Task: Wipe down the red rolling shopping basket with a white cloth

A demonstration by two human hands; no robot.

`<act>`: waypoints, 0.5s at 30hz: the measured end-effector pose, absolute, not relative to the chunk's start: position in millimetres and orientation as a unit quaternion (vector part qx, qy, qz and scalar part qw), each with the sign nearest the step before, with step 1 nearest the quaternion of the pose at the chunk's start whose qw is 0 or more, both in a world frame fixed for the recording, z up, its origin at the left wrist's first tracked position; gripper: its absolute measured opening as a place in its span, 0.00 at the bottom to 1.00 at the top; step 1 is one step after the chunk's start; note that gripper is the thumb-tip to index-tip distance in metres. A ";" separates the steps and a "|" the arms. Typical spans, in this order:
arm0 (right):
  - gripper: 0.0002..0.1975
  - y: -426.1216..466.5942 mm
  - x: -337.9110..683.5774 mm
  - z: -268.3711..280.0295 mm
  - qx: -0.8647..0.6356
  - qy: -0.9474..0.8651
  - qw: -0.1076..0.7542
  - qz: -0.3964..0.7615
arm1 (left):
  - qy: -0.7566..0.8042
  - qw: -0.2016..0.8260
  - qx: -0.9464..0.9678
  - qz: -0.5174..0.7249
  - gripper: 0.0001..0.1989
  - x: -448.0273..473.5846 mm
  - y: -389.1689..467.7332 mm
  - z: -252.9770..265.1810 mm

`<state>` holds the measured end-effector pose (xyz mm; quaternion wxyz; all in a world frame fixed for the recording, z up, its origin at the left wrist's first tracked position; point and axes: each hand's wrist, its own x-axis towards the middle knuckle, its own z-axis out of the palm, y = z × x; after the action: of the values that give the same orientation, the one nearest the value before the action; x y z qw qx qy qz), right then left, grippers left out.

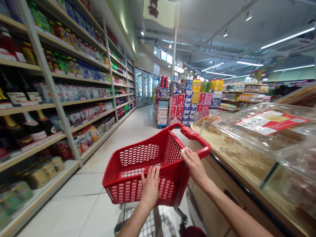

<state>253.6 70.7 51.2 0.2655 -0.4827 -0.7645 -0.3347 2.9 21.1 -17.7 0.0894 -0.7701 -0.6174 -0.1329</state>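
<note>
My left grip [150, 186] is lying open over the near rim of a red shopping cart [177, 176], its fingers stretching across the edge toward the basket's inside. My right grip [194, 163] is closing its fingers on a small white cloth [183, 152] and holding it against the top edge of the cart, just beside the red handle [195, 135]. The cart is standing right in front of me on the pale tiled floor [71, 184]. On my left, tall shelves [85, 99] are carrying rows of bottles and cans. Close on my right, a bench [247, 161] is bearing clear plastic packages [261, 123], one of them showing a red and white label. Beyond the cart, stacked boxes [177, 105] are standing in the aisle.
</note>
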 end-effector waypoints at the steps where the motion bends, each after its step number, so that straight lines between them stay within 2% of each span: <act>1: 0.21 69.6 252.3 49.7 -0.475 -0.773 0.258 -0.331 | -0.617 0.088 -0.771 -0.131 0.37 3.0 20.8 -17.6; 6: 0.20 73.5 272.4 58.5 -0.579 -0.675 0.294 -0.349 | -0.611 0.084 -0.776 -0.132 0.37 4.6 20.0 -18.9; 12: 0.22 67.7 257.2 47.1 -0.486 -0.761 0.269 -0.334 | -0.614 0.086 -0.772 -0.141 0.37 6.4 20.9 -20.8; 15: 0.20 69.6 265.0 51.8 -0.547 -0.714 0.282 -0.335 | -0.610 0.084 -0.775 -0.141 0.37 7.1 20.8 -20.0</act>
<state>265.0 69.6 51.8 0.2821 -0.5466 -0.7136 -0.3354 7.1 20.8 -20.0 0.0842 -0.7751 -0.6102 -0.1408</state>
